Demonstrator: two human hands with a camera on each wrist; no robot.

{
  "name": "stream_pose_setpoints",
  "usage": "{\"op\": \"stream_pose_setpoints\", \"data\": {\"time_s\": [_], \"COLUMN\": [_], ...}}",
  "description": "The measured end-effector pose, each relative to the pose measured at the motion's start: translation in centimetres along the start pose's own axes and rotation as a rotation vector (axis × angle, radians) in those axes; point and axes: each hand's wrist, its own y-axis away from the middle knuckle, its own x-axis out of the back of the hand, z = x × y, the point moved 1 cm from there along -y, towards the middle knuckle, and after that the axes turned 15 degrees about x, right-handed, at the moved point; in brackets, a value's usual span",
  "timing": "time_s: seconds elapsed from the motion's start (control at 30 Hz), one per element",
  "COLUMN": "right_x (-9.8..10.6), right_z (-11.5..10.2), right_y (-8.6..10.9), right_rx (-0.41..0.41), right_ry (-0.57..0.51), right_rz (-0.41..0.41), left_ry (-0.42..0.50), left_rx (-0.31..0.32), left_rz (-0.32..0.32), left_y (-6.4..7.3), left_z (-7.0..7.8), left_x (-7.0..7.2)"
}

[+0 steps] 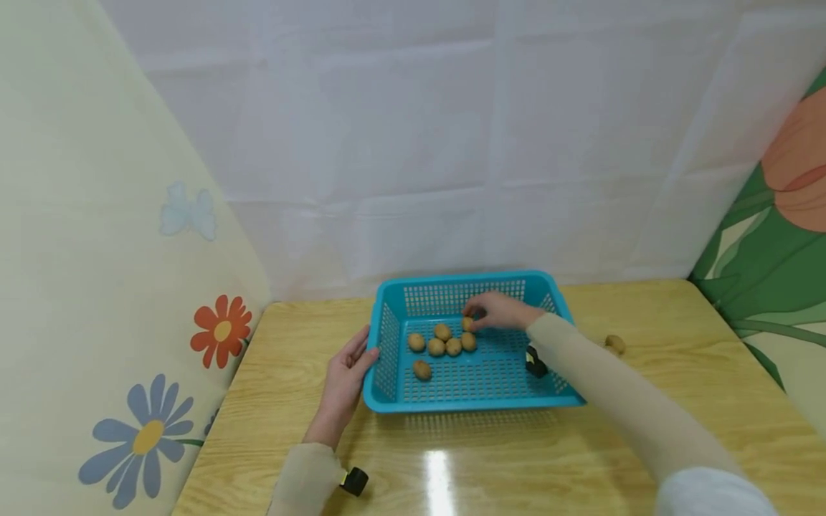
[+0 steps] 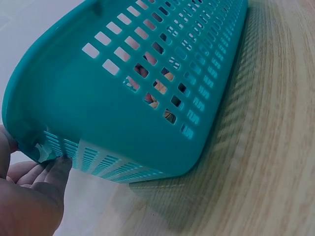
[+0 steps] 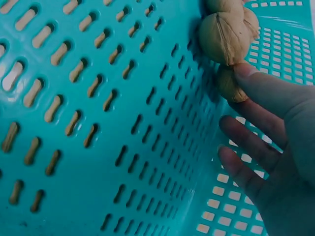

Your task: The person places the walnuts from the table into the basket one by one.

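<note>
A turquoise plastic basket (image 1: 474, 408) with perforated walls stands on the table. Several walnuts (image 1: 436, 347) lie on its floor, most in a loose cluster left of centre, and a single walnut (image 1: 422, 370) lies nearer the front. My left hand (image 1: 342, 383) grips the basket's left rim, thumb on top and fingers under the edge in the left wrist view. Inside the basket, my right hand (image 1: 500, 312) pinches a walnut (image 3: 229, 84) between thumb and index finger, beside the cluster; its other fingers are spread apart.
To the right of the basket, walnuts (image 1: 615, 344) lie on the wooden table (image 1: 671, 401), partly hidden by the right forearm. A white cloth (image 1: 419, 143) hangs behind the table. Flower-patterned panels (image 1: 148, 322) stand at both sides.
</note>
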Motion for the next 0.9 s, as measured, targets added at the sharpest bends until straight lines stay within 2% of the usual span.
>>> {"op": "stream_pose_setpoints", "data": {"time_s": [0.23,0.47,0.9], "right_x": [0.0,0.9,3.4], "right_z": [-0.3,-1.1,-3.0], "right_y": [-0.1,0.6,3.5], "right_rx": [0.001,0.019,0.078], "right_ry": [0.021,0.021,0.078], "right_rz": [-0.01,0.006,0.031], "left_ry": [0.002,0.015,0.019], "left_rx": [-0.01,0.001,0.007], "left_rz": [0.007,0.003,0.006], "left_y": [0.2,0.1,0.0], "left_z": [-0.1,0.0,-0.1], "left_x": [-0.1,-0.1,-0.1]}}
